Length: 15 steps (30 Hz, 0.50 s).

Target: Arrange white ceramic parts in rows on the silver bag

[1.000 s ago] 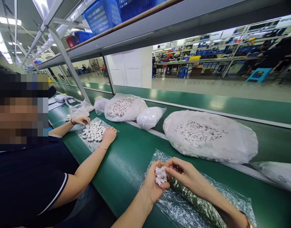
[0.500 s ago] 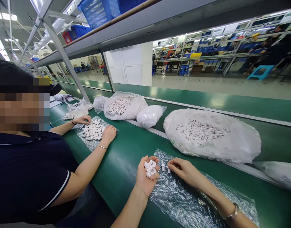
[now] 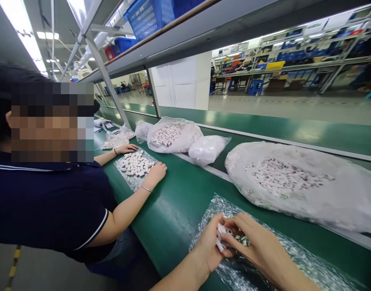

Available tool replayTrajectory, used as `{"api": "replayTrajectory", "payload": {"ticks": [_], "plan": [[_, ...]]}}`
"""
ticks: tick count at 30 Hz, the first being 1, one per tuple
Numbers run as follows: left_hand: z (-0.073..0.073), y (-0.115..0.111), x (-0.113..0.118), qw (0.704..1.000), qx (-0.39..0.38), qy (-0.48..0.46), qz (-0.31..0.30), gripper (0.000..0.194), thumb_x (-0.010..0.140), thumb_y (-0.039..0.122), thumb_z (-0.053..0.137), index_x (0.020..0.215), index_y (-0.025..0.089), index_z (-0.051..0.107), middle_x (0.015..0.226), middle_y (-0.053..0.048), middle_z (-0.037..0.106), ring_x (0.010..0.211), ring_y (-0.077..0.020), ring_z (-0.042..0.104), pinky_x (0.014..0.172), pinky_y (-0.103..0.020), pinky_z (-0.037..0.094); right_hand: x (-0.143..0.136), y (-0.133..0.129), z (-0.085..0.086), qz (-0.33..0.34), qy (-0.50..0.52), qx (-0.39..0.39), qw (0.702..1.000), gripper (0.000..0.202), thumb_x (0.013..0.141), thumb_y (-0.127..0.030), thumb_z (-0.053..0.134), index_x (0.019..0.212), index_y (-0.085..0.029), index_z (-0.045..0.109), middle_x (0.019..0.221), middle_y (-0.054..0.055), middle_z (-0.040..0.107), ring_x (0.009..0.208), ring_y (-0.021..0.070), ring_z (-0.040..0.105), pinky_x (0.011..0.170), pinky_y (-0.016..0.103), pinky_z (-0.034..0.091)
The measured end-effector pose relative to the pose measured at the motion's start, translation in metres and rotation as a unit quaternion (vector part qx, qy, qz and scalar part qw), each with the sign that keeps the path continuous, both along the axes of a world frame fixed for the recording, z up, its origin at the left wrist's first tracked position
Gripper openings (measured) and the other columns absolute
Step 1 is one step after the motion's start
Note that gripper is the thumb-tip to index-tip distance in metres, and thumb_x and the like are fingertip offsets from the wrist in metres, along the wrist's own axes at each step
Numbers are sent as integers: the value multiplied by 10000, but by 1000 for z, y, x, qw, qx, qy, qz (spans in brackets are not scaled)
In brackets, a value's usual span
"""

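Note:
Cupped in my left hand is a clump of small white plastic parts, short tube-like pieces with a hole in some ends. My right hand has come over against it, thumb and fingers closed on parts in the same clump. How many pieces the right fingers pinch is hidden. Both hands are above a clear crinkled plastic bag lying flat on the green bench. Behind them lies a big open bag of similar white parts.
At left a co-worker in a dark shirt rests both hands beside a pile of white parts on another clear bag. Further back are an open bag of parts and a tied white bag. A shelf with blue baskets hangs overhead.
My right hand has moved from the bag surface to the parts in my left hand. The two loose pieces on the bag no longer show there. The view has swung left.

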<state>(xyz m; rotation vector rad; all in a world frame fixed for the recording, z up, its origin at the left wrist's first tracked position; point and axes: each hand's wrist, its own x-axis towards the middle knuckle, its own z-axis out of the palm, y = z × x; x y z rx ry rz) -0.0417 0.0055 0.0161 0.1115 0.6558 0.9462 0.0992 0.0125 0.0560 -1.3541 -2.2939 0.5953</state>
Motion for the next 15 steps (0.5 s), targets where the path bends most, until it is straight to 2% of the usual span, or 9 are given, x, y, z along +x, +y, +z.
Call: {"api": "replayTrajectory", "payload": {"ticks": [3, 6, 9, 11, 15], "plan": [[-2, -1, 4, 1000, 4, 8, -17, 324, 811, 469, 660, 765, 158, 585, 614, 34, 521, 388, -41, 387, 331, -180, 114, -3, 1, -9, -2, -14, -3, 1000, 304, 866, -574, 547, 756, -293, 590, 754, 38, 628, 667, 238, 611, 552, 337, 462], [-2, 0, 4, 999, 9, -18, -32, 317, 829, 450, 635, 764, 142, 597, 611, 32, 499, 387, -43, 389, 324, -181, 113, 0, 4, -8, 2, 8, -37, 999, 298, 891, -567, 512, 798, -300, 606, 767, 40, 641, 678, 238, 618, 574, 339, 491], [1, 2, -2, 998, -5, -54, -32, 296, 859, 410, 597, 824, 117, 618, 660, -18, 559, 439, -94, 518, 317, -169, 115, 10, 8, 4, 21, 63, -78, 995, 289, 948, -545, 459, 974, -304, 617, 859, 45, 666, 746, 231, 634, 636, 324, 517], [4, 3, -10, 997, -20, -69, -12, 284, 881, 385, 568, 858, 106, 620, 706, -48, 598, 479, -118, 568, 317, -151, 139, 20, 12, 15, 14, 92, -79, 993, 302, 969, -534, 443, 1088, -302, 596, 944, 54, 673, 821, 233, 641, 679, 317, 520], [9, 6, -24, 994, -19, -87, 58, 297, 939, 383, 494, 861, 118, 604, 730, -30, 594, 492, -65, 521, 328, -120, 203, 42, 20, 27, -2, 51, -74, 996, 364, 995, -528, 388, 1182, -285, 584, 1057, 76, 659, 835, 234, 643, 667, 323, 513]]}}
